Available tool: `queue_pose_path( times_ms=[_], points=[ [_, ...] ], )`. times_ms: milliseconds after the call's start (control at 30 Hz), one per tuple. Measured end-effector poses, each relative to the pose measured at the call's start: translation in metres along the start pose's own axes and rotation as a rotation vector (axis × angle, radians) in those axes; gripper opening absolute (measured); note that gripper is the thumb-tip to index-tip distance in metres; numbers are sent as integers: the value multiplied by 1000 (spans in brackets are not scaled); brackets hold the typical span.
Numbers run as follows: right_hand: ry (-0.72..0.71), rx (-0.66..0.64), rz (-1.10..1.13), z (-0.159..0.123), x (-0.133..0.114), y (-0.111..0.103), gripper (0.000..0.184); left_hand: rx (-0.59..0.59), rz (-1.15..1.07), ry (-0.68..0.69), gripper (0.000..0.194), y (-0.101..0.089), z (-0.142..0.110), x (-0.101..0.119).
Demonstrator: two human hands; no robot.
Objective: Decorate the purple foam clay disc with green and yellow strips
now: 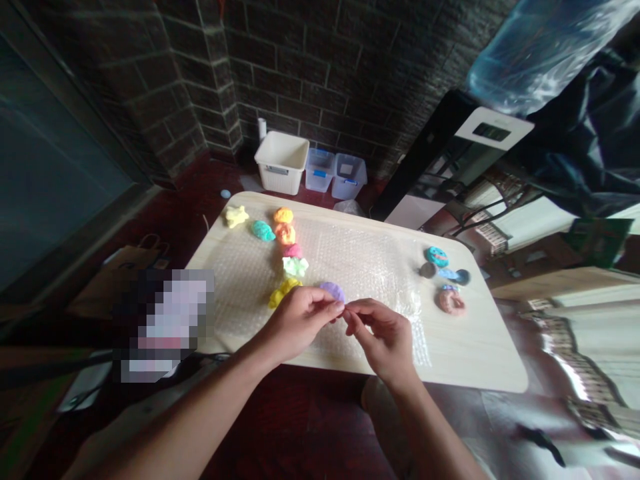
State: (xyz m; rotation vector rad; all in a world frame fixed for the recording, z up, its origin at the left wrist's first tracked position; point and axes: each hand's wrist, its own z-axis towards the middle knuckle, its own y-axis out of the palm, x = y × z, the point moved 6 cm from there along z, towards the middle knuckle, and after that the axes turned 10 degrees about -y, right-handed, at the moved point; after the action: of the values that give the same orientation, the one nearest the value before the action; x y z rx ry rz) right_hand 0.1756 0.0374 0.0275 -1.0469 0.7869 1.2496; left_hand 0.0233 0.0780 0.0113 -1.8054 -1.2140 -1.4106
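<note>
Above the near half of a wooden-topped table, my left hand (307, 313) and my right hand (383, 333) meet at the fingertips, both closed in a pinch. Whatever they pinch is too small to make out. Just behind the left fingers shows a purple rounded lump (333, 291), partly hidden; whether it is touched or lies on the bubble wrap (350, 257) I cannot tell. Nearest to the left hand lies a yellow lumpy clay piece (284, 292). Beyond it come a pale green ruffled piece (295, 267), a red piece (292, 250) and two orange pieces (285, 233).
A pale yellow piece (237, 215) and a teal piece (263, 231) lie far left. At the right sit a turquoise ball (437, 256), a blue-grey dumbbell-like piece (447, 274) and a pink ring (453, 302). Storage bins (283, 163) and a water dispenser (425, 160) stand beyond the table (493, 360).
</note>
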Motion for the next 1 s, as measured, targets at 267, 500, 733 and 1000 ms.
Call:
queue_pose_path(
  times_ms=[267,500,733,1000],
  points=[
    [24,46,109,2,-4,-2,10,-24,-100,-83,24,1,-3,4],
    [-25,2,87,1,-4,-1,8,-24,-85,-47,22,2,-4,6],
    [-91,-55,-111,-1,-7,-1,13,-19,-50,13,23,-1,-2,2],
    [-66,-64,-120,-1,-6,-1,13,2,4,15,25,-1,1,-4]
  ],
)
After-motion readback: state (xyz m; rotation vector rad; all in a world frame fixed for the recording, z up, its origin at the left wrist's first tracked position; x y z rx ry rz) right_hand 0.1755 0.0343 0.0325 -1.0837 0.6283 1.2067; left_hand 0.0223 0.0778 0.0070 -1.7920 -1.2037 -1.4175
